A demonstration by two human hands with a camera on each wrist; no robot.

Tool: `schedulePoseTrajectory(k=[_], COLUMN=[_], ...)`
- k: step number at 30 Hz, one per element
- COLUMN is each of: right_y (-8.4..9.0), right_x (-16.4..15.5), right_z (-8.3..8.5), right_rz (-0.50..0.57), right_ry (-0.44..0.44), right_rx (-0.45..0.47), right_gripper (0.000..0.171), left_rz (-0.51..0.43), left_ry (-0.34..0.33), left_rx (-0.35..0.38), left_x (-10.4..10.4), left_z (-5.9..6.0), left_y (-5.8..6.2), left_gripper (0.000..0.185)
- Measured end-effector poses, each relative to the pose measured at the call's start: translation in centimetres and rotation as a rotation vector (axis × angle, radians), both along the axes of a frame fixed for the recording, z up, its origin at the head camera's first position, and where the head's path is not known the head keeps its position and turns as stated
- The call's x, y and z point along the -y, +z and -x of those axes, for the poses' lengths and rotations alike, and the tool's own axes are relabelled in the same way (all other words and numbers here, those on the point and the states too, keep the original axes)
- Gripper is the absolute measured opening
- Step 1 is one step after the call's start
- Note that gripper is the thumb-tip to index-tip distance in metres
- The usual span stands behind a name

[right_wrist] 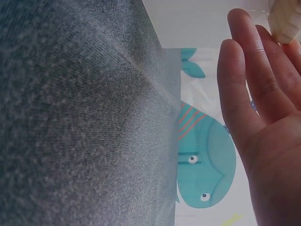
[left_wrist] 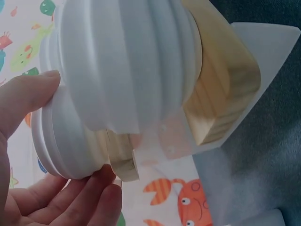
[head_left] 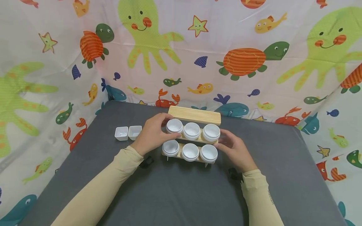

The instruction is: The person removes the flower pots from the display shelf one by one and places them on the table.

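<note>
Six round white cups sit open-topped in two rows of three, their pale insides showing: three front cups [head_left: 190,152] on a wooden front tier [left_wrist: 230,94] and three middle cups [head_left: 192,131] on the wooden middle tier [left_wrist: 123,160] just behind. The left hand [head_left: 154,135] grips the middle tier's left end, thumb on the end cup's wall and fingers curled beneath. The right hand [head_left: 236,153] brackets its right end between thumb and fingers; in the right wrist view two fingers lie nearly straight and the thumb is out of sight. Ridges run around the cup sides, and a translucent pointed support [left_wrist: 265,47] shows beneath the front tier. Behind lies a striped-grain plank [head_left: 195,114], its underside hidden. Two small squarish white dishes [head_left: 122,133] stand left on the gray fabric-textured tabletop [head_left: 169,194], the right one close to the left hand.
</note>
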State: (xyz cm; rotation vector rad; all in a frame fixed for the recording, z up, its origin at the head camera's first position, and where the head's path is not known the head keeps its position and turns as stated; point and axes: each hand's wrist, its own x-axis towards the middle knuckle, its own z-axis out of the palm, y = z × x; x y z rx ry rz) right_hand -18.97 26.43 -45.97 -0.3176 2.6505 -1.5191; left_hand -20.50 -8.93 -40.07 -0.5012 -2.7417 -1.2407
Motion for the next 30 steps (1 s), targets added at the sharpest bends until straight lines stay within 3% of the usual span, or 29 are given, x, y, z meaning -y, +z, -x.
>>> schedulePoseTrajectory(k=[18, 30], right_y=[-0.1, 0.1], right_x=[-0.3, 0.1], right_z=[-0.1, -0.1], right_rz=[-0.004, -0.021], right_ry=[-0.002, 0.007], right_rx=[-0.002, -0.004], right_gripper=[0.063, 0.064], left_rz=[-0.025, -0.013], left_ry=[0.031, 0.148], left_rx=[0.008, 0.016], left_x=[0.7, 5.7], left_z=[-0.9, -3.6], left_y=[0.1, -0.3], left_gripper=[0.061, 0.073])
